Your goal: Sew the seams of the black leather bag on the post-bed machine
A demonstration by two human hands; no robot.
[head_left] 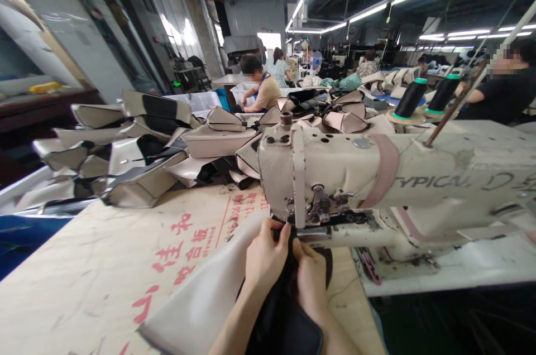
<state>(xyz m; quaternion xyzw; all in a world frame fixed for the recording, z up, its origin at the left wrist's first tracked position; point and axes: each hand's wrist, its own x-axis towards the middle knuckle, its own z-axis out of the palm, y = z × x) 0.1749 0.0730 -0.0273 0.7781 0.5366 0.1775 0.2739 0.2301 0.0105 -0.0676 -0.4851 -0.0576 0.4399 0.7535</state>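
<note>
A beige and black workpiece (209,293) lies on the plywood table (104,265) and runs up under the head of a beige sewing machine (377,176). My left hand (264,257) is pinched on the black edge of the piece right below the needle area. My right hand (310,277) grips the same black edge from the other side, close against the left hand. Both sets of fingertips sit tight under the machine head, and the needle itself is hidden.
A heap of finished beige and black pieces (138,148) covers the far side of the table. Two black thread cones (412,98) stand behind the machine. Other people work at benches further back, one at the right (502,87).
</note>
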